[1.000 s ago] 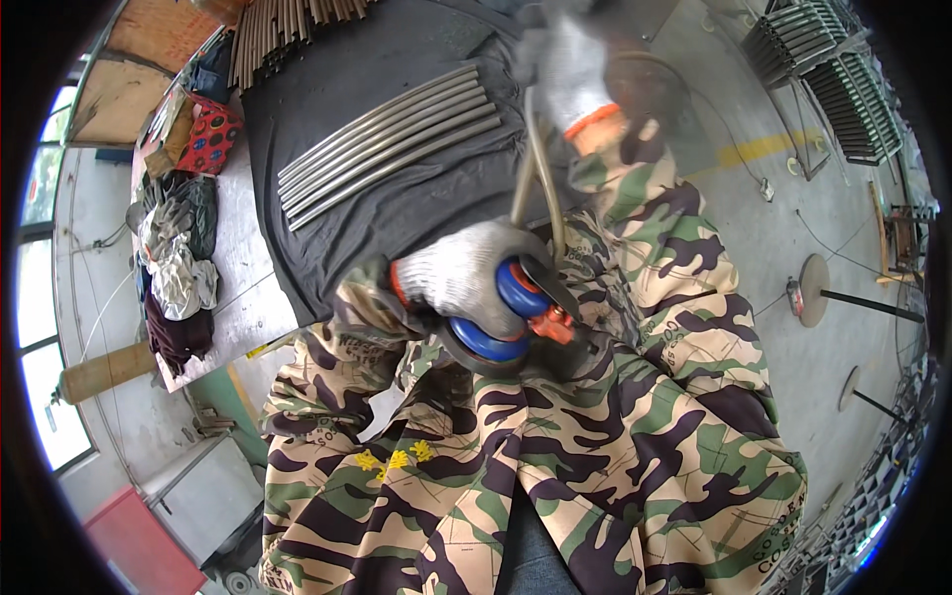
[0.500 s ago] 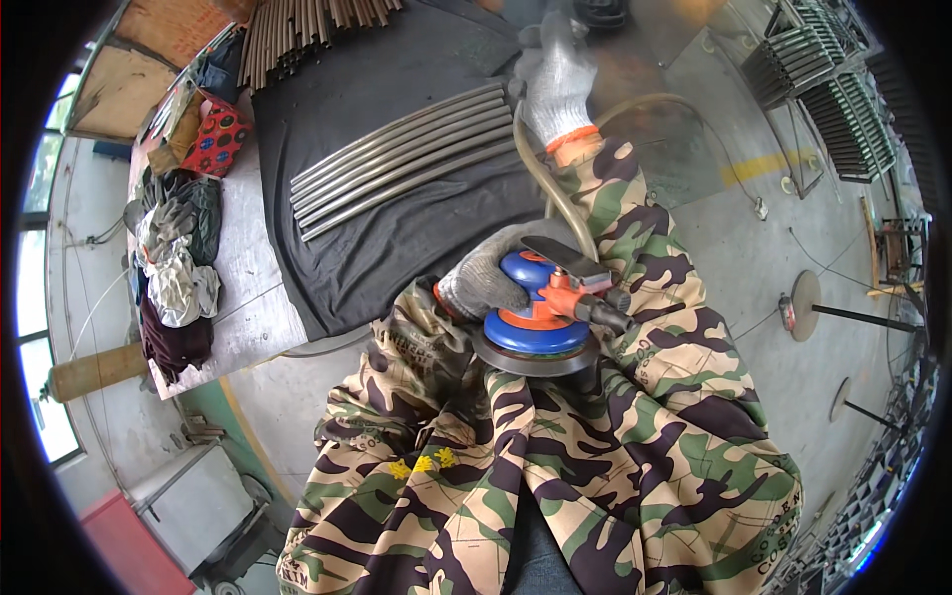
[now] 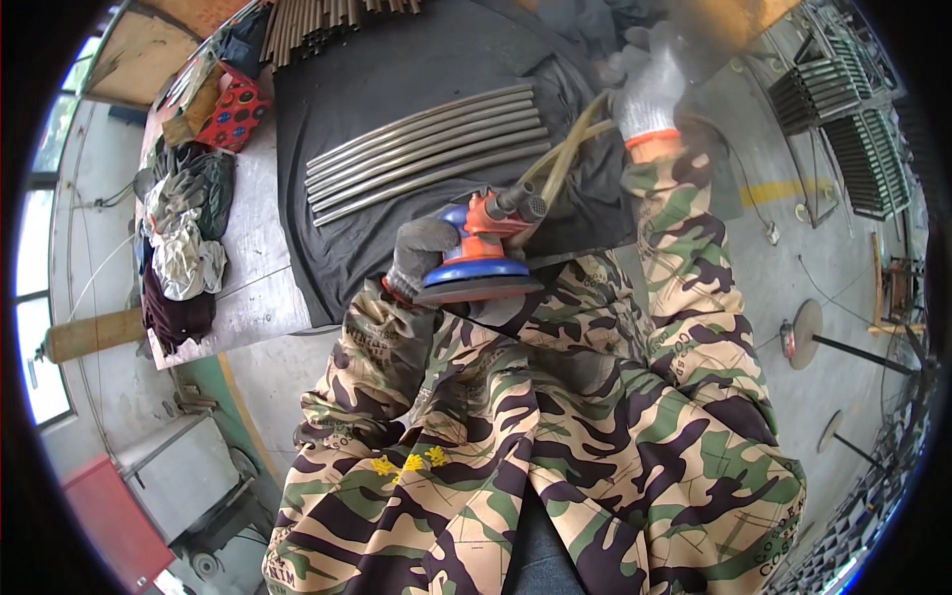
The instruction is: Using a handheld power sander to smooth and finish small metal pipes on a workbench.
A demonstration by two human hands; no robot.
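Head view: a row of curved grey metal tubes (image 3: 421, 149) lies on a dark cloth (image 3: 397, 59) spread over the grey metal workbench (image 3: 253, 288). More straight tubes are stacked at the bench's far edge (image 3: 327, 15), a red dotted box (image 3: 236, 107) stands at the far left corner, and a heap of rags and gloves (image 3: 183, 238) lies along the left side. Nothing blocks the tool itself; the camouflage sleeves fill the lower picture.

Since half a second ago, the blue and orange round pneumatic sander (image 3: 481, 260) has come up from the lap to the near edge of the cloth, just short of the tubes.

The left hand (image 3: 421, 260), in a grey work glove, is wrapped closed around the sander's body, disc facing down and slightly tilted. The right hand (image 3: 650, 84), in a white knitted glove, is raised well beyond it with the forearm stretched forward, curled about the yellowish air hose (image 3: 565, 159).
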